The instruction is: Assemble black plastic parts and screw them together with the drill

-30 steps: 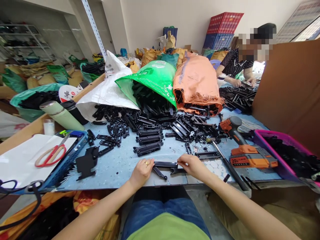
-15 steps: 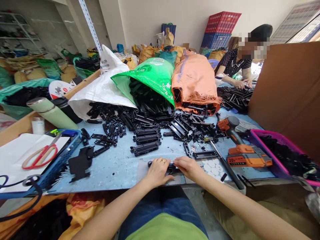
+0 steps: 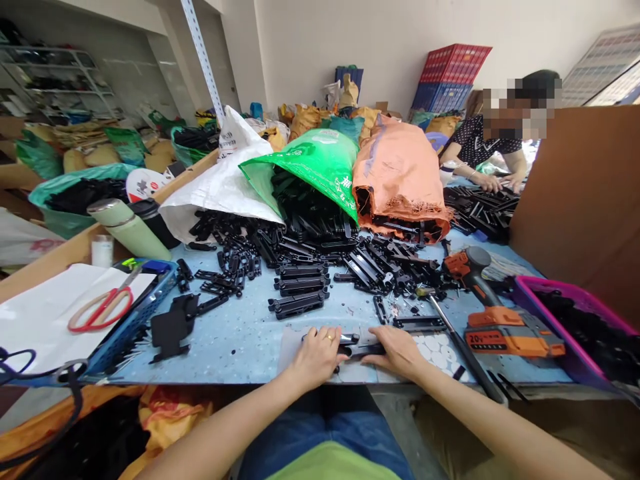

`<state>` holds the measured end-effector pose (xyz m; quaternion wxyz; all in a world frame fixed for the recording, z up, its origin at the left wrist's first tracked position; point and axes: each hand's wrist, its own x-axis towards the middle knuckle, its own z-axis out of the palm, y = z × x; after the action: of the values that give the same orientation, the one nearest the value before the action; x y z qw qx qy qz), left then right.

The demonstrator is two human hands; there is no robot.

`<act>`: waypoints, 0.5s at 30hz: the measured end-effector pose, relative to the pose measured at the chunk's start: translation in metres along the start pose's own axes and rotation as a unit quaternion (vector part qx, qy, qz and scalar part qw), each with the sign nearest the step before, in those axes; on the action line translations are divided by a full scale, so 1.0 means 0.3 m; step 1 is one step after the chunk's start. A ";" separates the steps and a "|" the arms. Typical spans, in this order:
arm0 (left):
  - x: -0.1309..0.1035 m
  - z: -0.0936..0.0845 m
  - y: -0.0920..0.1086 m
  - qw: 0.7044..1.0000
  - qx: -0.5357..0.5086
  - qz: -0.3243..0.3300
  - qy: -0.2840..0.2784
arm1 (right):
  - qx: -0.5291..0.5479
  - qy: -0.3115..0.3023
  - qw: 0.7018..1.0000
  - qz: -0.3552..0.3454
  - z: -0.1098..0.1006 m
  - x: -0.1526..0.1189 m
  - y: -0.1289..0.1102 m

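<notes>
Near the table's front edge, my left hand [image 3: 316,357] is closed over the left end of a black jointed arm [image 3: 356,349]. My right hand [image 3: 397,350] grips the other end between thumb and fingers. The middle of the arm shows in the gap between my hands; its ends are covered. Beneath lies a pale sheet [image 3: 290,347], with white round discs [image 3: 435,348] to the right. Just beyond my hands, several folded black arms [image 3: 300,303] lie stacked, and another black arm [image 3: 419,323] rests behind my right hand.
At right are a hammer [image 3: 457,340], an orange cordless drill [image 3: 495,330] and a pink basket [image 3: 520,293]. Scissors [image 3: 103,310] lie on paper over a blue basket [image 3: 163,283] at left. Green [image 3: 320,157] and orange [image 3: 400,177] sacks spill black parts. A co-worker [image 3: 480,150] sits behind cardboard [image 3: 580,200].
My hands have moved apart, baring more of the black arm between them. The camera view has shifted, so the table appears lower and further right.
</notes>
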<state>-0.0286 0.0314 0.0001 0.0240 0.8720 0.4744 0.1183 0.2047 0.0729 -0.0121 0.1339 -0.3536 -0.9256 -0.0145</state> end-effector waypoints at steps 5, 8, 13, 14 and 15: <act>-0.039 -0.119 -0.012 0.994 -0.084 -0.023 0.064 | 0.142 0.025 0.989 -0.027 -0.136 0.038 -0.068; -0.086 -0.241 0.048 0.945 -0.289 0.025 0.151 | 0.416 0.027 0.903 -0.101 -0.223 0.079 -0.179; -0.122 -0.278 0.162 0.831 -0.443 0.007 0.336 | 0.641 0.271 0.718 0.009 -0.099 0.185 -0.423; -0.122 -0.256 0.160 0.830 -0.427 0.008 0.360 | 0.638 0.330 0.695 0.045 -0.049 0.214 -0.446; -0.120 -0.229 0.145 0.841 -0.391 0.020 0.373 | 0.623 0.361 0.690 0.072 -0.004 0.247 -0.450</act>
<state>-0.0273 -0.0274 0.0670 0.1819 0.6891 0.3443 0.6112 0.0631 0.0199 0.0173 0.6481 -0.2219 -0.5739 0.4487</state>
